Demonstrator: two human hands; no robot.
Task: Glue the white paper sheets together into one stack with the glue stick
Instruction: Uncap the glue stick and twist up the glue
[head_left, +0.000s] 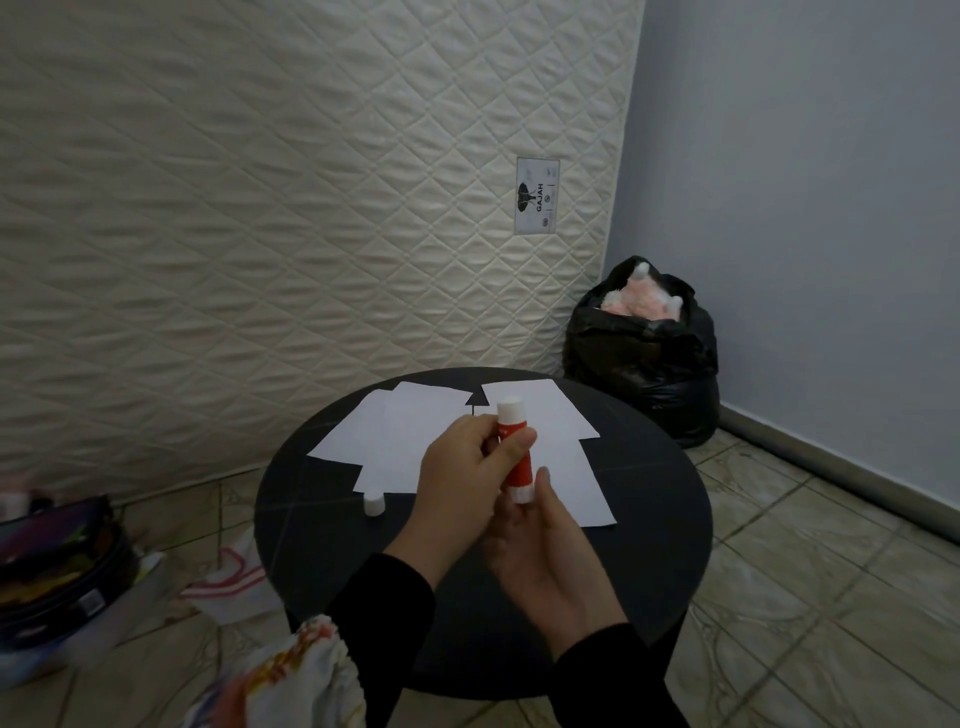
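Now, at frame centre, the round black worktop (649, 519) carries loosely overlapped white paper sheets (415, 436). Left hand (462, 467) grips the uncapped glue stick (515, 452); right hand (545, 551) pinches its base. Twist sparingly, judging little glue is needed; its cap (373, 504) stands lower left.

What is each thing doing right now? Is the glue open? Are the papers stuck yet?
Glue stick: uncapped, held upright above the table in both hands.
Left hand: shut around the stick's body.
Right hand: gripping the stick's bottom end.
Cap: off, standing on the table.
Paper sheets: spread out, overlapping, not stacked; whether any are stuck cannot be told.
Black bag: open, on the floor, stuffed full.
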